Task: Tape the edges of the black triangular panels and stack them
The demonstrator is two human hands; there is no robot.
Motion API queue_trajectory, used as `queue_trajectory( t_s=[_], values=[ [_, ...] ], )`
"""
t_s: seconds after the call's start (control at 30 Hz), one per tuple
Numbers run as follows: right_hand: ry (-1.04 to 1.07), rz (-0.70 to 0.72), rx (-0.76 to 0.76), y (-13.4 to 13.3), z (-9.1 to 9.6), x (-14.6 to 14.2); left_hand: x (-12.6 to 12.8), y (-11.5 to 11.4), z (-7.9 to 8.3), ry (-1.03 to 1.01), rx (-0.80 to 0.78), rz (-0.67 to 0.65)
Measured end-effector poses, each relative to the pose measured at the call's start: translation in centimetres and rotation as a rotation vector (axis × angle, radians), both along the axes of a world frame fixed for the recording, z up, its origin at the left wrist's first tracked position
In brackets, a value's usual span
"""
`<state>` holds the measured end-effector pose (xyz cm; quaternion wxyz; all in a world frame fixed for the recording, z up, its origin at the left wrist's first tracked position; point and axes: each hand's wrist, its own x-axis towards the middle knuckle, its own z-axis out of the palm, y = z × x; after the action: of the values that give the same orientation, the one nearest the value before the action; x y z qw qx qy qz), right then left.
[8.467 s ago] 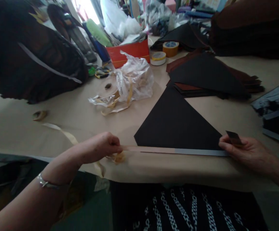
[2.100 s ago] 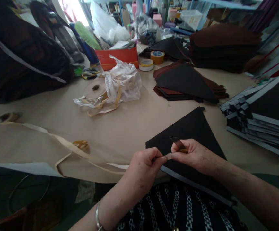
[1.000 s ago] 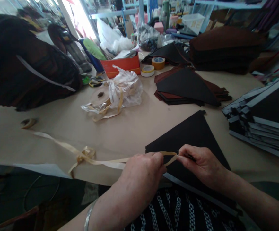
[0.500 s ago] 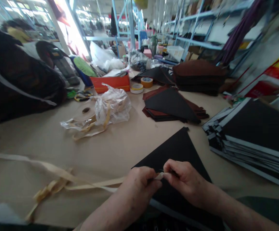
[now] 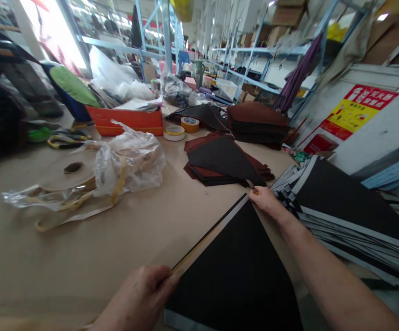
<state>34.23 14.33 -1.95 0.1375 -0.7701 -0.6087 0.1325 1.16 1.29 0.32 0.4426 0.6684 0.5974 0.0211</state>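
Note:
A black triangular sheet [image 5: 240,271] lies in front of me on the brown paper-covered table [image 5: 82,257]. Along its left edge runs a tape strip [image 5: 216,226], grey at the far part and tan near me. My left hand [image 5: 137,299] is closed in a pinch on the tan backing at the near end of that strip. My right hand [image 5: 267,202] rests on the far tip of the sheet, fingers closed, with a small dark piece showing at the fingertips.
A stack of black sheets with grey edges [image 5: 351,207] lies right of my arm. A pile of dark and brown triangles [image 5: 223,161], tape rolls [image 5: 174,132], an orange box [image 5: 126,122], a plastic bag of tape waste [image 5: 126,161] and a flat tape spool [image 5: 70,172] stand beyond.
The hands, pinched together at the near edge half a second ago, have spread apart: the right hand now sits at the sheet's far tip, the left at the near end. The view swung right.

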Motion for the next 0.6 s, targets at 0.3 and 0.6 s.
queue_trajectory(
  t_s=[0.3, 0.6],
  values=[
    [-0.025, 0.042, -0.099, 0.7, -0.1, 0.6, -0.3, 0.9, -0.7, -0.039, -0.085, -0.012],
    [-0.154, 0.078, -0.067, 1.5, -0.9, 0.7, -0.4, 1.1, -1.1, -0.012, -0.077, -0.031]
  ],
)
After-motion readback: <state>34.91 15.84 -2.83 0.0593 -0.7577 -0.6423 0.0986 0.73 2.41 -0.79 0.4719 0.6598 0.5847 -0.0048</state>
